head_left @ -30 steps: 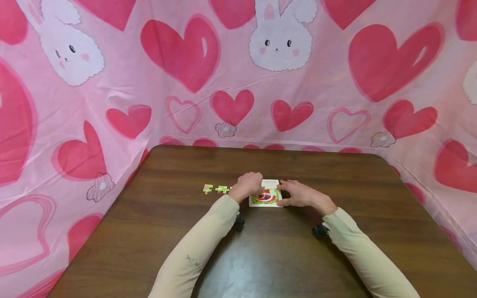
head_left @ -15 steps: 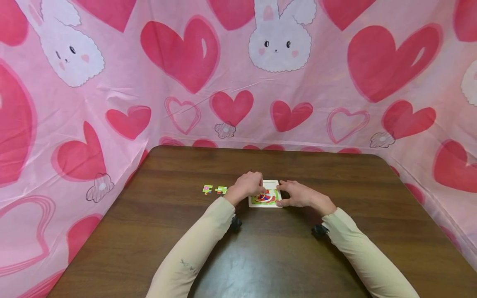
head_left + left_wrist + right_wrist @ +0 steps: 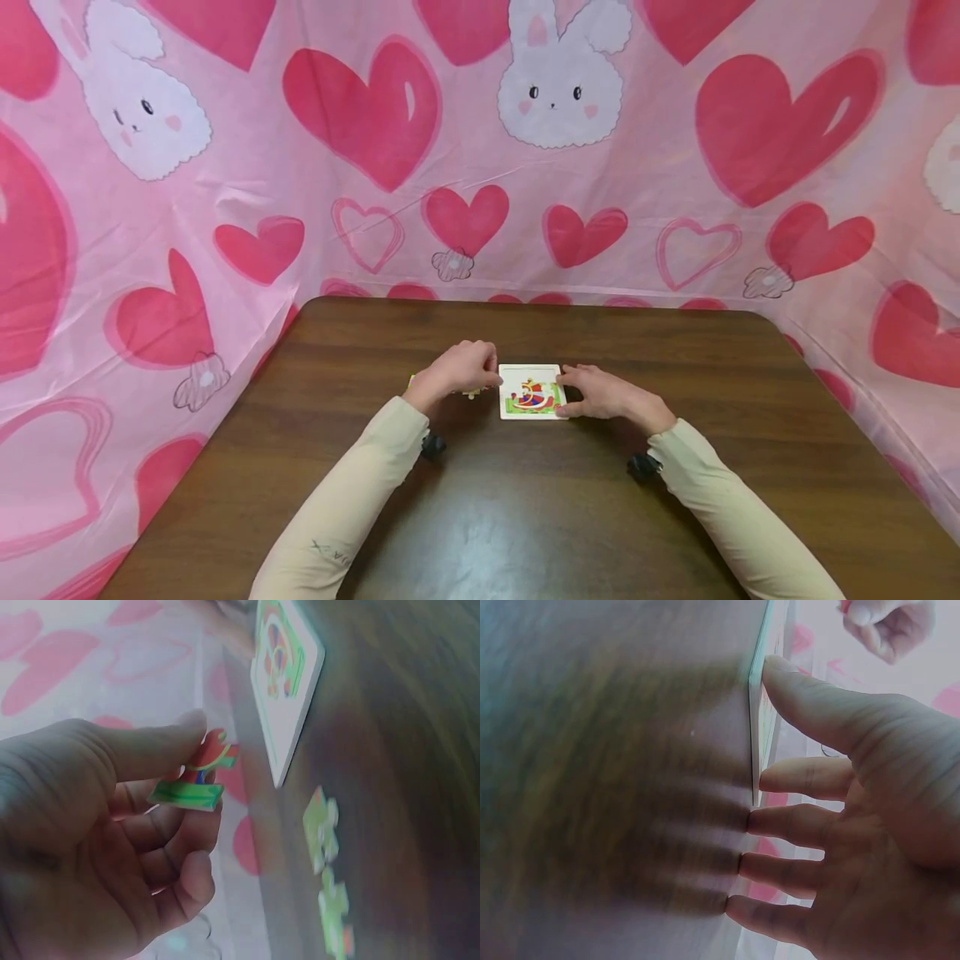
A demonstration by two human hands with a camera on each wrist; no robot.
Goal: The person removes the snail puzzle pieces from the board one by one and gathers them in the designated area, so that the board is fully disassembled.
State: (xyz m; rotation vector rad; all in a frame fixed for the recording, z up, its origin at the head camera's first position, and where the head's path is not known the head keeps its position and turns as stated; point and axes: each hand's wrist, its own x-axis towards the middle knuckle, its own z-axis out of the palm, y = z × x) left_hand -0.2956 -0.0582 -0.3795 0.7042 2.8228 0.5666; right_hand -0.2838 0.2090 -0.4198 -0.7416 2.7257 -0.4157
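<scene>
My left hand [image 3: 459, 367] pinches a jigsaw piece [image 3: 189, 795], green with red and yellow parts, between thumb and fingers. It hovers just left of a white-framed puzzle board [image 3: 528, 372]. Assembled pieces with a colourful picture [image 3: 532, 402] fill the board's near part, while its far part is bare white. At the board's right edge rests my right hand [image 3: 606, 393], its fingers nearly straight and spread, thumb and forefinger touching the frame. Loose jigsaw pieces [image 3: 321, 829] lie on the table left of the board; in the head view the left hand mostly hides them.
The brown wooden table [image 3: 495, 517] has rounded far corners. A pink cloth [image 3: 525, 175] with hearts and rabbits hangs behind it and along the sides. Dark wrist cameras [image 3: 642, 467] sit below the sleeves.
My left hand has moved left, off the board to its left side, and now holds a jigsaw piece. More of the board's bare far part shows. The right hand has stayed at the right edge.
</scene>
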